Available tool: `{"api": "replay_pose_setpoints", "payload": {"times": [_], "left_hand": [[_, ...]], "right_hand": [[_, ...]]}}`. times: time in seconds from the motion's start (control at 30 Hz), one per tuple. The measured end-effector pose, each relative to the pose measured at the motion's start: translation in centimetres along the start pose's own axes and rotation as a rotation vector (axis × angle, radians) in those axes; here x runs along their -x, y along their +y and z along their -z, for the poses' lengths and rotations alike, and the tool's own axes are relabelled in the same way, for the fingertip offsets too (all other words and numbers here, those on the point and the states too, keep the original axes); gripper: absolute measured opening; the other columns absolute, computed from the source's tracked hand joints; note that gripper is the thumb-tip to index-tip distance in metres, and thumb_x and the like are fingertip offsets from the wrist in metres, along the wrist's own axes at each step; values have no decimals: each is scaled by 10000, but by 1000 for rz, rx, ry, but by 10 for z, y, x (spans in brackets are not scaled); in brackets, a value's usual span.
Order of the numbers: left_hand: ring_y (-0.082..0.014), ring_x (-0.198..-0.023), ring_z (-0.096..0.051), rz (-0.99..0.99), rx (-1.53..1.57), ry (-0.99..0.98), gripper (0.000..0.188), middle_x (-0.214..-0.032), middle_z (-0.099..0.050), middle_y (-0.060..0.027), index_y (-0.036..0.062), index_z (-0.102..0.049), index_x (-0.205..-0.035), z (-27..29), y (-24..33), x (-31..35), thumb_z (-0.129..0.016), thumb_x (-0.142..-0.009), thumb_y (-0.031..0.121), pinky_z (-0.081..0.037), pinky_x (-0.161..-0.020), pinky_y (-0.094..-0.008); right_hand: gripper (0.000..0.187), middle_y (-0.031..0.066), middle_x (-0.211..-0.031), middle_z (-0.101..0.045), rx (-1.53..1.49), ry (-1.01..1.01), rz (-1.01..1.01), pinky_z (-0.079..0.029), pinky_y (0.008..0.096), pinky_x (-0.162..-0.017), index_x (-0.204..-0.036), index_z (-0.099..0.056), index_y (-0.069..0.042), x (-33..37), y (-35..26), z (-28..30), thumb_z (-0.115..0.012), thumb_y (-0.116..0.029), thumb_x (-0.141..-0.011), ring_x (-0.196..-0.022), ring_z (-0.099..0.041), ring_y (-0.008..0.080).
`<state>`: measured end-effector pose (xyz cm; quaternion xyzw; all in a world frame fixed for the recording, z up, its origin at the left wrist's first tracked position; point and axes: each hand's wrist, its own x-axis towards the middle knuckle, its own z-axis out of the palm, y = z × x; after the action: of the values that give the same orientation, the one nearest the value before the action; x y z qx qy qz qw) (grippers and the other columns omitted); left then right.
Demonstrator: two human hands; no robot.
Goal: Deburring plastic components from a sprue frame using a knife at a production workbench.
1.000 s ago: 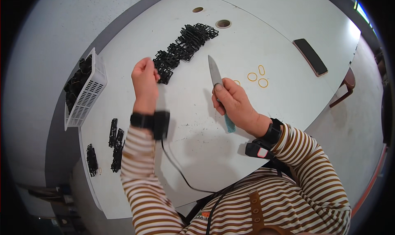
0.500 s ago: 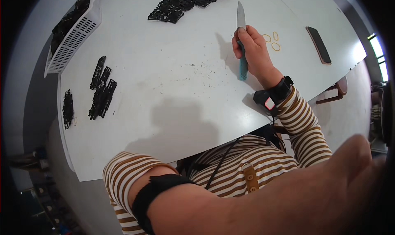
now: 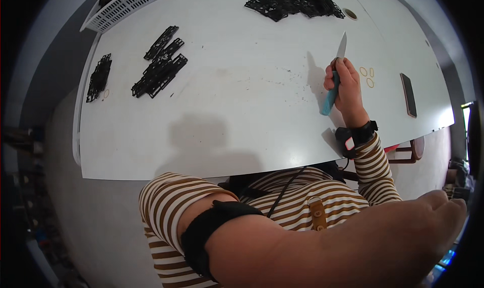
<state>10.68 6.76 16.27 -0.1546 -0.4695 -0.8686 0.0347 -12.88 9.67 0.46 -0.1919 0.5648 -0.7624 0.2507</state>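
Observation:
Over the right part of the white table, my right hand is closed round the teal handle of a knife. Its blade points away from me and is tilted slightly right. Small dark scraps lie scattered on the table left of the knife. Just right of that hand are several thin yellow rubber bands. My left arm crosses low in front of me, close to the camera. The left hand is at the lower right, blurred, with its fingers mostly hidden, so its grip does not show.
Black lattice-like plastic pieces lie in a middle-left group, a far-left bundle and a fanned row at the back. A white slotted basket stands far left. A phone lies right; a small round item sits behind.
The view has shifted, so the table's things appear farther right, with those at the left also higher. My right hand still holds the knife. The left hand shows slightly lower at the right edge.

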Motion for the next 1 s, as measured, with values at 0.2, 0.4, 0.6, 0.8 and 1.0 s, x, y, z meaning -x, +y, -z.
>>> {"api": "replay_pose_setpoints", "payload": {"times": [0.2,0.4,0.6,0.8,1.0], "left_hand": [[-117,-611,-538,42,21,-153,282,-808,-589,-98,43,-481,-1097,2,8,14,-536,-832,119,-468,-534,-183],[-114,-583,-538,89,37,-259,284,-784,-601,-97,67,-486,-1096,2,6,2,-560,-831,138,-469,-516,-173],[-132,-633,-536,36,-49,-318,259,-797,-590,-104,52,-486,-1071,-1,-1,-5,-551,-831,126,-468,-550,-195],[-191,-825,-529,-226,-354,-335,184,-876,-540,-128,-25,-477,-995,23,-4,0,-488,-833,63,-460,-679,-277],[-318,-1018,-496,-172,-933,169,332,-1114,-496,-186,-33,-450,-1119,121,-18,1,-542,-823,85,-389,-876,-357]], "right_hand": [[182,43,-675,-475,-81,-5,-46,-335,224,-448,-823,-430,-63,7,-1,-5,-410,-221,-913,-477,-389,97],[170,30,-674,-476,-139,-29,-83,-331,222,-454,-850,-424,-66,8,1,-15,-391,-218,-919,-473,-385,93],[149,16,-689,-476,-330,-74,-109,-333,228,-495,-873,-428,-72,6,3,-7,-379,-205,-920,-507,-393,89],[122,14,-730,-478,-459,-50,-140,-327,234,-524,-899,-435,-84,6,-1,-2,-384,-193,-915,-549,-394,87],[113,7,-742,-468,-516,-113,-110,-312,228,-520,-924,-439,-89,9,-8,12,-374,-180,-917,-551,-381,84]]}}
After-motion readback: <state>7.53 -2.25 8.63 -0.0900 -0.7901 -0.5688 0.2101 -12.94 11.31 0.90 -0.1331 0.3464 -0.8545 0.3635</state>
